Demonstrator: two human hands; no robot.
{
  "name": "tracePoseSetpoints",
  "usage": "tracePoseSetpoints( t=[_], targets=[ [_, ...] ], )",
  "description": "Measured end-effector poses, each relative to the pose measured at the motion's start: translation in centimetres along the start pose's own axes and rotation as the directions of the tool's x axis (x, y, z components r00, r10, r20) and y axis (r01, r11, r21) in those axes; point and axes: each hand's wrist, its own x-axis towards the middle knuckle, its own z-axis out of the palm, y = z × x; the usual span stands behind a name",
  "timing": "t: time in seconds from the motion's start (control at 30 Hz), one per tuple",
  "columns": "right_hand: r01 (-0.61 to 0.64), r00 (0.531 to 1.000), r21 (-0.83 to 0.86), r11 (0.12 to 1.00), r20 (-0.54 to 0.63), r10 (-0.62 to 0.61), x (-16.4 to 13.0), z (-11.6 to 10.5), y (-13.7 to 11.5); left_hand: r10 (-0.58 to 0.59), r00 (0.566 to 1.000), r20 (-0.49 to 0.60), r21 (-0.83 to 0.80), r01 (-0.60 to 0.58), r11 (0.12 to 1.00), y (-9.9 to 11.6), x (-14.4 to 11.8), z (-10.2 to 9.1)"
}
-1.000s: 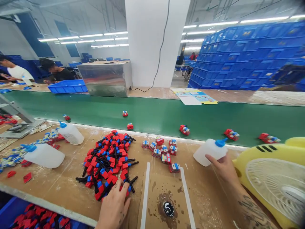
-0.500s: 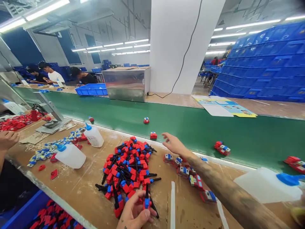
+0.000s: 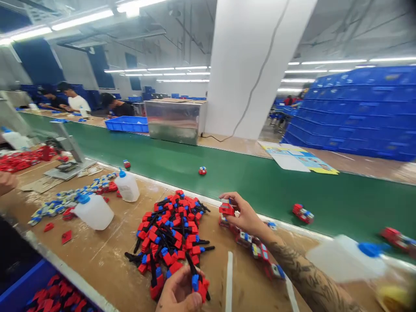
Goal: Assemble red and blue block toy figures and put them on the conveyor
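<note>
My left hand (image 3: 182, 292) is closed on a small red-and-blue plastic part (image 3: 198, 284) with a black rod pointing up. It is at the near edge of a pile of similar red, blue and black parts (image 3: 172, 232). My right hand (image 3: 243, 214) pinches a small red-and-white toy vehicle (image 3: 226, 207) at the edge of the green belt. Below that hand and forearm, a line of red, white and blue toy vehicles (image 3: 245, 238) runs along the brown tabletop.
A green conveyor belt (image 3: 162, 158) carries several toy vehicles past the table. White bottles with blue caps (image 3: 95, 212) stand left, and another bottle (image 3: 346, 260) lies right. A blue crate of parts (image 3: 19, 286) is at lower left. Another person's hand (image 3: 6, 183) shows at the left edge.
My right hand has closed on the toy vehicle from the belt and lifted it towards the table edge. My left hand still holds its part, now tilted.
</note>
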Motion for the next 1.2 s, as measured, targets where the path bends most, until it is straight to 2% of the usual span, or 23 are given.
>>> tracePoseSetpoints(
  t=[0.1,0.17,0.23,0.27,0.3,0.33,0.37,0.43,0.47,0.5,0.53,0.57,0.6,0.67,0.77,0.83,0.97,1.07,1.13,1.2],
  targets=[
    [-0.047,0.991,0.186,0.981,-0.117,0.070,-7.2,-1.9,-1.5,-0.048,0.998,0.034,0.007,0.048,0.999,-0.3,0.1,2.8],
    [-0.106,0.969,0.294,0.950,-0.184,0.165,-11.6,-2.6,-1.6,-0.112,0.987,0.113,0.111,0.099,0.989,-0.1,0.0,4.7],
    [-0.205,0.927,0.374,0.905,-0.222,0.302,-15.9,-3.0,-1.2,-0.179,0.949,0.261,0.280,0.103,0.955,0.2,-0.1,6.4],
    [-0.259,0.894,0.430,0.865,-0.232,0.383,-18.1,-3.0,-0.9,-0.192,0.917,0.349,0.379,0.049,0.924,0.4,-0.1,7.2],
    [-0.307,0.855,0.497,0.812,-0.231,0.464,-20.3,-2.8,-0.6,-0.189,0.872,0.452,0.479,-0.059,0.876,0.6,-0.1,7.8],
    [-0.341,0.816,0.569,0.749,-0.217,0.536,-22.4,-2.6,-0.5,-0.176,0.803,0.569,0.556,-0.219,0.802,0.8,0.0,8.4],
    [-0.362,0.783,0.637,0.680,-0.189,0.593,-24.4,-2.3,-0.4,-0.165,0.705,0.689,0.590,-0.415,0.693,1.0,0.2,8.8],
    [-0.369,0.740,0.753,0.545,-0.116,0.662,-27.7,-1.7,-0.6,-0.211,0.429,0.879,0.478,-0.776,0.413,1.4,0.5,9.6],
    [-0.364,0.732,0.793,0.488,-0.079,0.676,-29.0,-1.4,-0.9,-0.264,0.292,0.919,0.364,-0.885,0.291,1.7,0.7,10.0],
    [-0.353,0.728,0.824,0.444,-0.055,0.683,-30.0,-1.1,-1.1,-0.317,0.190,0.929,0.259,-0.946,0.193,2.1,0.8,10.3],
    [-0.334,0.725,0.846,0.415,-0.050,0.687,-30.7,-0.8,-1.3,-0.371,0.127,0.920,0.181,-0.977,0.113,2.4,0.9,10.7],
    [-0.310,0.724,0.862,0.400,-0.059,0.688,-31.2,-0.5,-1.5,-0.421,0.098,0.902,0.130,-0.990,0.048,2.7,1.0,11.2],
    [-0.279,0.718,0.876,0.393,-0.081,0.691,-31.5,-0.2,-1.7,-0.464,0.090,0.881,0.099,-0.995,-0.005,3.1,1.0,11.5],
    [-0.203,0.690,0.915,0.348,-0.119,0.714,-31.7,0.5,-1.9,-0.531,0.107,0.840,0.073,-0.994,-0.085,3.5,1.1,12.2],
    [-0.091,0.656,0.979,0.181,-0.078,0.751,-31.7,1.5,-2.0,-0.589,0.119,0.800,0.051,-0.990,-0.132,3.4,1.3,12.4],
    [-0.036,0.670,0.994,0.099,-0.049,0.740,-31.7,2.0,-2.0,-0.595,0.120,0.795,0.052,-0.990,-0.131,3.0,1.4,12.3],
    [0.020,0.718,0.999,0.030,-0.035,0.696,-32.0,2.5,-1.5,-0.583,0.128,0.803,0.078,-0.991,-0.110,2.4,1.3,12.3],
    [0.003,0.723,0.999,0.042,-0.031,0.690,-32.3,2.8,-1.1,-0.581,0.137,0.802,0.097,-0.990,-0.100,2.3,1.1,12.6],
    [-0.017,0.729,0.995,0.098,-0.055,0.683,-32.5,2.9,-0.9,-0.580,0.145,0.801,0.114,-0.989,-0.090,2.4,1.1,12.6],
    [-0.037,0.748,0.982,0.183,-0.094,0.657,-32.5,3.2,-1.0,-0.562,0.183,0.807,0.171,-0.982,-0.075,2.5,1.2,12.3]
  ],
)
